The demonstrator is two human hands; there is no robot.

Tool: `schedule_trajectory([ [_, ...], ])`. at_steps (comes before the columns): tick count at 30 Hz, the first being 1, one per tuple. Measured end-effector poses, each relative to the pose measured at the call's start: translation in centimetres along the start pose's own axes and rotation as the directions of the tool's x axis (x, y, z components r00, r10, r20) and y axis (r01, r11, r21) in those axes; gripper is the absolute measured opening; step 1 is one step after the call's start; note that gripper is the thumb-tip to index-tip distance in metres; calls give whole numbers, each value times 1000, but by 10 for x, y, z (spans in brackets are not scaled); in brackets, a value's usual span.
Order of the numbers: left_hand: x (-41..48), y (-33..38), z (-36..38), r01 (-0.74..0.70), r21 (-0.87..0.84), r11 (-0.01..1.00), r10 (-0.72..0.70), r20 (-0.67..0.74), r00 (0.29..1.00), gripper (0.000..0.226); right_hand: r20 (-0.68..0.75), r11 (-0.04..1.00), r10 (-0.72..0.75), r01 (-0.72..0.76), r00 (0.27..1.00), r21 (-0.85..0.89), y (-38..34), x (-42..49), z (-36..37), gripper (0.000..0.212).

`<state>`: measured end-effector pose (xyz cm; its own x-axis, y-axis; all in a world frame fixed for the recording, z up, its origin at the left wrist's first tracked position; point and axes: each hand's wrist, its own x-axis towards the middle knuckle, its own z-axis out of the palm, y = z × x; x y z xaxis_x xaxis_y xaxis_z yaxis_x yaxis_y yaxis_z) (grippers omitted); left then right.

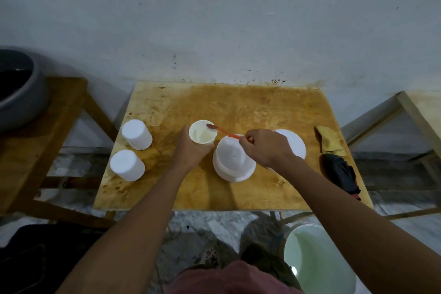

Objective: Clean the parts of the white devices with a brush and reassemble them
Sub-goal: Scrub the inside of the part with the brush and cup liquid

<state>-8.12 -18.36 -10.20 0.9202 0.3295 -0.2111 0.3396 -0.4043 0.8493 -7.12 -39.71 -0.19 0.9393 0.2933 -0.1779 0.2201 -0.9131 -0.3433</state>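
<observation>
Our right grip [265, 148] pinches the thin orange plastic brush [225, 132]; its long axis runs forward-left from this grip, the bristles [210, 126] reaching the rim of the open white plastic cup [202, 136], which our left grip [191, 149] clasps.

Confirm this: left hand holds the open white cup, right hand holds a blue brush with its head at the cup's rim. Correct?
Wrong colour: the head view shows the brush is orange, not blue. The left hand does hold the open white cup, and the right hand holds the brush head at the cup's rim.
</observation>
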Motion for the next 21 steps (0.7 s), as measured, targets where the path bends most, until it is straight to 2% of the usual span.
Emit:
schedule_trajectory([
  [3,5,-4,2,-27,-53,998,26,-28,999,80,0,992,-68,67,998,-111,-16,19,-4,37],
  [10,6,-1,2,-84,-147,986,77,-53,996,66,46,932,-164,170,985,-321,-48,57,-3,29],
  [13,9,5,2,-63,-138,988,58,-41,997,65,49,892,-213,214,976,-398,-58,69,1,31],
  [17,10,11,3,-19,-129,991,15,-39,999,70,72,866,-203,214,976,-453,-63,79,6,30],
  [21,10,11,2,-5,-130,992,0,-40,999,73,80,904,-183,200,980,-377,-58,82,9,34],
])
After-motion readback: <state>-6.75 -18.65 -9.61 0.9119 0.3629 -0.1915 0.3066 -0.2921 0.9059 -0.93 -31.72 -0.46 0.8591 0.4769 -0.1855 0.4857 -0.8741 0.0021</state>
